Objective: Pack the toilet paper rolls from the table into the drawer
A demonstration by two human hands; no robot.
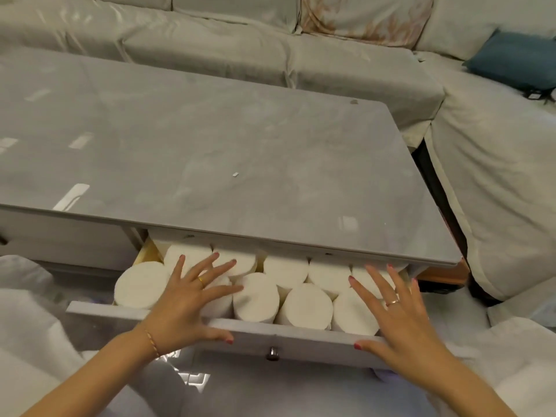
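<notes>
The toilet paper rolls (258,296) stood upright and packed close together in the open drawer (168,315), in two rows, the back row partly tucked under the edge of the tabletop (210,139). Your left hand (183,299) lay flat over the rolls toward the left of the drawer, its fingers (224,267) straight and spread apart, the thumb resting on the drawer's front panel. Your right hand (403,320) lay the same way over the rolls at the right end, fingers spread and straight, thumb on the front panel too. Neither hand curled around a roll. You wore a ring (201,279) on the left hand, another ring (392,302) on the right, and a thin bracelet (152,341) on the left wrist. A small metal knob (272,353) sat in the middle of the drawer front, between your hands. The grey tabletop carried only a tiny white scrap (235,174). Beyond and to the right of it ran a pale covered sofa (240,52), with a blue cushion (511,61) on its right section.
</notes>
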